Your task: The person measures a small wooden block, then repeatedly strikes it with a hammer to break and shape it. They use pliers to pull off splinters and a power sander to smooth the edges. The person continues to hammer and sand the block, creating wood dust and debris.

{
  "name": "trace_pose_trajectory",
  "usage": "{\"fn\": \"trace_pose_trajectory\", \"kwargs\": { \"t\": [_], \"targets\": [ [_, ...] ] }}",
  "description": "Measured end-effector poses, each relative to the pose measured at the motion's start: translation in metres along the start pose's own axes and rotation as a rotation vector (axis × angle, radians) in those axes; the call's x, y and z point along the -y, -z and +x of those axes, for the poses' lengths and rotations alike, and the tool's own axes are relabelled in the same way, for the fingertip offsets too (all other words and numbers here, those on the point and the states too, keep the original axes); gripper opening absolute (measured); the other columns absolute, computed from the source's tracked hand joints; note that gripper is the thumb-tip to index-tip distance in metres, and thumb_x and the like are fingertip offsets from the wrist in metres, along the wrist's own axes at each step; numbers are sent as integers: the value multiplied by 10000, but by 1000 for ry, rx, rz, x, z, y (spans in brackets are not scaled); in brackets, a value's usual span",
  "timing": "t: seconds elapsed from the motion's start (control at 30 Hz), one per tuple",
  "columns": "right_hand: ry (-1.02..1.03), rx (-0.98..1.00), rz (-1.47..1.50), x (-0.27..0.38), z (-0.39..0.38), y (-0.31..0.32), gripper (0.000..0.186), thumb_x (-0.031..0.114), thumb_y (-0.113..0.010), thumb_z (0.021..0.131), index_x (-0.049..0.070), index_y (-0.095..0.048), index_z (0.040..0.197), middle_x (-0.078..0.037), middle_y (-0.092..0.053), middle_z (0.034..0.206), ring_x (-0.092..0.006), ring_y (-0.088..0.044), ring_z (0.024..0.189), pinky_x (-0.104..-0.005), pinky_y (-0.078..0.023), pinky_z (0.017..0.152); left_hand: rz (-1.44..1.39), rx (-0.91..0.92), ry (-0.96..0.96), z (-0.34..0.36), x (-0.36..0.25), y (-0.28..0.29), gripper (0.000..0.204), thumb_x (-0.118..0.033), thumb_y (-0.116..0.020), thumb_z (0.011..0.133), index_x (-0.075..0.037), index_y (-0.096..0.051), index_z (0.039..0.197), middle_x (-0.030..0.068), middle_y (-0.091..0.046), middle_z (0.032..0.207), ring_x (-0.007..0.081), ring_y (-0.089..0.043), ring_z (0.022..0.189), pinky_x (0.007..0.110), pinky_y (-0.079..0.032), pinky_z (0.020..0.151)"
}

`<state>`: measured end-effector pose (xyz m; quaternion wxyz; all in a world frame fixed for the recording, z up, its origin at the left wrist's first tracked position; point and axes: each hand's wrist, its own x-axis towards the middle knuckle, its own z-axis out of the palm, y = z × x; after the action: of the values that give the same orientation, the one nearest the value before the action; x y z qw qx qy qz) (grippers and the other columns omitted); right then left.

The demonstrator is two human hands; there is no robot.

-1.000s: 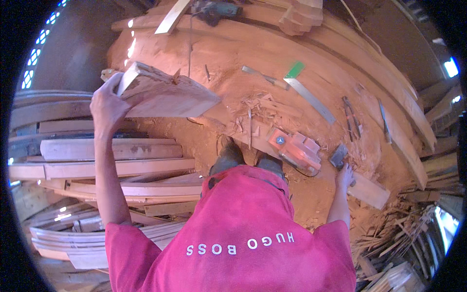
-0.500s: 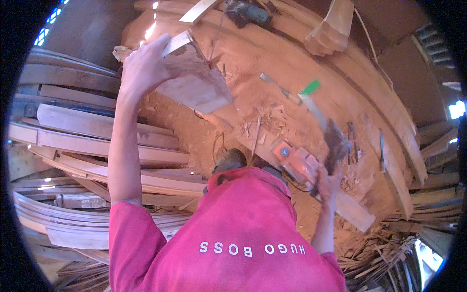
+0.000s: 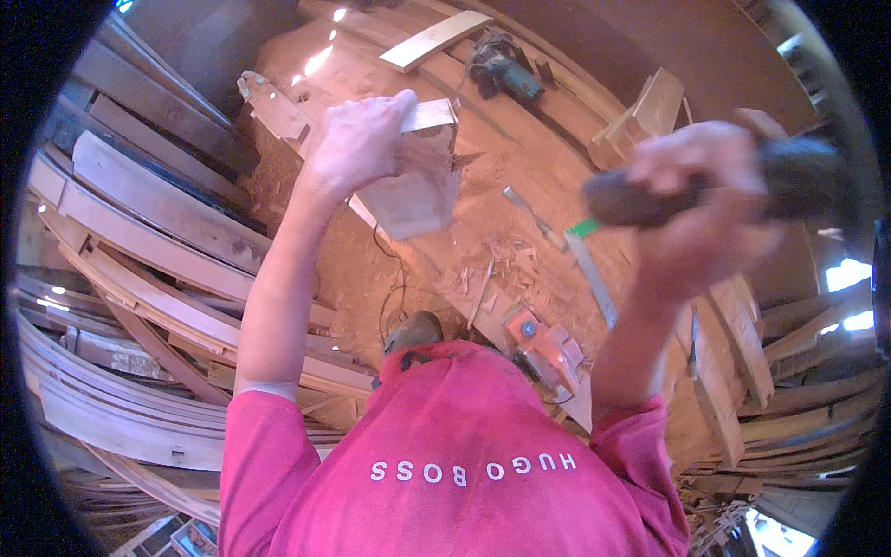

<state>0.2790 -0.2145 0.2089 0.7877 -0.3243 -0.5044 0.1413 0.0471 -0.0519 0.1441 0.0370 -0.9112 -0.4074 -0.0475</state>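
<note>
My left hand (image 3: 357, 148) is closed over the upper end of a thick wooden board (image 3: 408, 202), which stands tilted on the dusty ground. My right hand (image 3: 701, 209) is raised at the right, its fingers wrapped round a dark, thick tool (image 3: 798, 176). Motion smears the tool, so its exact kind does not show. Below and between the hands lie wood chips (image 3: 520, 269), a metal strip with a green end (image 3: 592, 278) and a narrow metal tool (image 3: 534, 221).
An orange power tool (image 3: 548, 351) rests on a plank near my feet. Farther off lies a teal and black power tool (image 3: 509, 74) beside a pale board (image 3: 434, 41). Curved timbers (image 3: 167, 186) are stacked at my left; more planks (image 3: 719, 399) lie at the right. A cord (image 3: 380, 246) trails over the ground.
My right hand has swung up and away from beside the orange power tool, carrying the dark tool. My left hand still grips the board, which appears farther right and more upright.
</note>
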Motion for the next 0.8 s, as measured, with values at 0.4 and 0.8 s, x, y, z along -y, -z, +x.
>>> {"fn": "trace_pose_trajectory", "kwargs": {
  "t": [0.4, 0.8],
  "targets": [
    [-736, 363, -721, -122, -150, -15, 259, 175, -679, 856, -26, -579, 984, -276, -655, 834, -457, -666, 873, -500, -512, 758, -36, -108, -36, -2, 8, -6, 466, -202, -790, 711, -72, -517, 1066, 174, -688, 993, 388, -664, 968, 498, -534, 787],
    [-777, 354, -626, -123, -146, -11, 245, 179, -646, 850, -12, -606, 998, -207, -661, 827, -353, -668, 813, -443, -518, 756, -9, -66, -11, 5, 8, -4, 417, -170, -750, 735, -82, -516, 1069, 172, -693, 971, 380, -678, 948, 510, -533, 764]
  ]
}}
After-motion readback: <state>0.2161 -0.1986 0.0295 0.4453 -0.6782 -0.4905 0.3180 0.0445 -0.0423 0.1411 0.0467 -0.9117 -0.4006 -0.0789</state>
